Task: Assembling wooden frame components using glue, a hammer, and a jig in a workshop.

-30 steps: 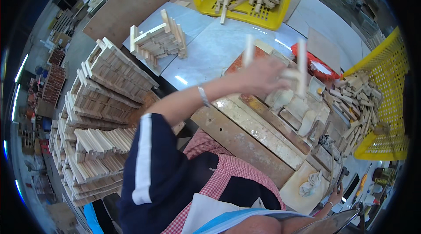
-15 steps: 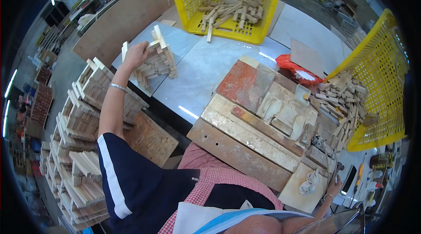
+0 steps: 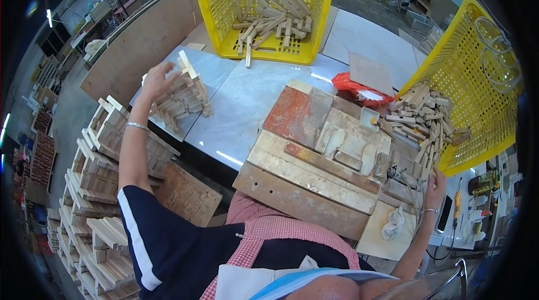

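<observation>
My left hand is raised at the upper edge of a stack of joined light wooden pieces on the left of the table. Its fingers are apart and grip nothing. Far to the right, my right hand reaches to the near edge of a heap of short wooden blocks. Its fingers stretch toward the blocks, and I see nothing held in them. That heap spills from a yellow plastic basket tipped on its side. Between my hands lies a worn wooden work board, stained with dried residue.
A second yellow basket at the back holds longer wooden sticks. A red plastic bag lies under a thin board. Tall stacks of wooden frames stand at my left. A crumpled cloth sits near my right forearm.
My left hand has lifted off the wooden stack, its fingers loosened. My right hand has moved forward from a dark tool to the short blocks. The whole view has shifted slightly.
</observation>
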Action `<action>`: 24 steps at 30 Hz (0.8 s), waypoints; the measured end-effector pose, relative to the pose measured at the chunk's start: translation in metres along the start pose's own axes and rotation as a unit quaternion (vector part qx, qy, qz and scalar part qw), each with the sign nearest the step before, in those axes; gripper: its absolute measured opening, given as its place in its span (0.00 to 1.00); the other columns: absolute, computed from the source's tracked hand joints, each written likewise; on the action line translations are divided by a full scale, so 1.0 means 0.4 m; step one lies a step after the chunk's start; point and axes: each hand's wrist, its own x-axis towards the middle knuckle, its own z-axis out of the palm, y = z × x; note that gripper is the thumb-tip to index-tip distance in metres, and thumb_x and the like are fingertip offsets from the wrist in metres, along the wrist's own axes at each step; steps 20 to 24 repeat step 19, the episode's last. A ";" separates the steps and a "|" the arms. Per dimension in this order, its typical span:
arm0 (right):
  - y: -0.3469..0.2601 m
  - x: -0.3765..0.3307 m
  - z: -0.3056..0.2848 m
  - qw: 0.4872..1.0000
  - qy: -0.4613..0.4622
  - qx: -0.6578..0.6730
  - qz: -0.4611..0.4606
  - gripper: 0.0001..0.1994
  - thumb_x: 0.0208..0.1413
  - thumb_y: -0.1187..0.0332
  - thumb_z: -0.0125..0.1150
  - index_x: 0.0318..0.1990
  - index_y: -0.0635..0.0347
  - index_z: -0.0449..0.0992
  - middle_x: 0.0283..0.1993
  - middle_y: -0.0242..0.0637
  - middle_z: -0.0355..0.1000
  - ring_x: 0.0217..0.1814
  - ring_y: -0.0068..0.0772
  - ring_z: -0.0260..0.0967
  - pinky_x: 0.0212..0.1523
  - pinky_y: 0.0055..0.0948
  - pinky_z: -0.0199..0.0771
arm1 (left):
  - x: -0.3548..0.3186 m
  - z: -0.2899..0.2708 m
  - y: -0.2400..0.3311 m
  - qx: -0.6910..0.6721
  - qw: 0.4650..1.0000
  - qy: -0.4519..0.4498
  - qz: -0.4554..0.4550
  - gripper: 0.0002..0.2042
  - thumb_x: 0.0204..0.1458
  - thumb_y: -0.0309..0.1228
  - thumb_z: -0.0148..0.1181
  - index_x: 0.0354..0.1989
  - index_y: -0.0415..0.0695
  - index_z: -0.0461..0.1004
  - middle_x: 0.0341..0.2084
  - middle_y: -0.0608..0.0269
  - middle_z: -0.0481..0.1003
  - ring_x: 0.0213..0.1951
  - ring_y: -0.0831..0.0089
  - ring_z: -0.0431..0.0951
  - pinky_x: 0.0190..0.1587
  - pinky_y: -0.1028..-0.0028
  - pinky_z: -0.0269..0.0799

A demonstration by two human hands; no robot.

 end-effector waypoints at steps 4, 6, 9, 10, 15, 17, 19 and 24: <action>-0.207 0.160 0.063 0.990 -0.015 0.062 -0.127 0.14 0.55 0.73 0.56 0.49 0.62 0.74 0.45 0.39 0.71 0.43 0.32 0.68 0.46 0.27 0.68 | 0.136 -0.012 0.122 -0.162 0.984 0.065 -0.033 0.19 0.56 0.44 0.55 0.44 0.39 0.75 0.35 0.51 0.78 0.39 0.61 0.79 0.44 0.68 0.72; -0.377 0.241 0.099 0.980 -0.054 0.137 -0.134 0.13 0.56 0.73 0.56 0.49 0.63 0.74 0.44 0.39 0.72 0.43 0.31 0.69 0.46 0.26 0.68 | 0.217 0.018 0.183 -0.175 0.982 0.049 -0.040 0.19 0.56 0.44 0.54 0.44 0.39 0.75 0.36 0.51 0.78 0.40 0.60 0.79 0.44 0.68 0.72; -0.600 0.370 0.197 0.952 -0.111 0.216 -0.187 0.14 0.56 0.71 0.56 0.49 0.63 0.74 0.43 0.39 0.72 0.42 0.30 0.70 0.45 0.26 0.69 | 0.344 0.112 0.210 -0.176 0.983 0.026 -0.035 0.21 0.57 0.46 0.51 0.44 0.39 0.74 0.37 0.49 0.78 0.41 0.57 0.78 0.45 0.65 0.72; -0.667 0.405 0.247 0.941 -0.128 0.242 -0.198 0.14 0.56 0.71 0.56 0.49 0.63 0.74 0.43 0.39 0.72 0.42 0.30 0.71 0.45 0.26 0.69 | 0.377 0.153 0.210 -0.170 0.984 0.014 -0.058 0.21 0.57 0.47 0.50 0.45 0.39 0.74 0.37 0.48 0.77 0.42 0.55 0.78 0.45 0.64 0.71; -0.902 0.583 0.541 0.894 -0.212 0.351 -0.183 0.14 0.57 0.66 0.57 0.48 0.63 0.74 0.42 0.40 0.73 0.42 0.28 0.71 0.44 0.24 0.71 | 0.516 0.347 0.197 -0.206 0.968 -0.016 -0.143 0.23 0.57 0.48 0.47 0.46 0.39 0.74 0.39 0.44 0.76 0.45 0.51 0.76 0.48 0.61 0.69; -0.943 0.666 0.655 0.878 -0.259 0.383 -0.125 0.15 0.56 0.64 0.59 0.49 0.62 0.75 0.45 0.41 0.74 0.44 0.28 0.72 0.44 0.23 0.71 | 0.551 0.411 0.190 -0.239 0.956 -0.035 -0.165 0.24 0.57 0.49 0.47 0.46 0.38 0.73 0.40 0.43 0.76 0.46 0.51 0.75 0.50 0.60 0.67; -0.998 0.736 0.759 0.882 -0.280 0.372 -0.066 0.18 0.55 0.61 0.60 0.50 0.60 0.75 0.47 0.40 0.74 0.45 0.29 0.72 0.46 0.25 0.71 | 0.596 0.462 0.145 -0.235 0.954 -0.049 -0.179 0.25 0.56 0.50 0.47 0.49 0.39 0.72 0.42 0.43 0.76 0.48 0.50 0.75 0.51 0.60 0.66; -0.998 0.736 0.759 0.882 -0.280 0.372 -0.066 0.18 0.55 0.61 0.60 0.50 0.60 0.75 0.47 0.40 0.74 0.45 0.29 0.72 0.46 0.25 0.71 | 0.596 0.462 0.145 -0.235 0.954 -0.049 -0.179 0.25 0.56 0.50 0.47 0.49 0.39 0.72 0.42 0.43 0.76 0.48 0.50 0.75 0.51 0.60 0.66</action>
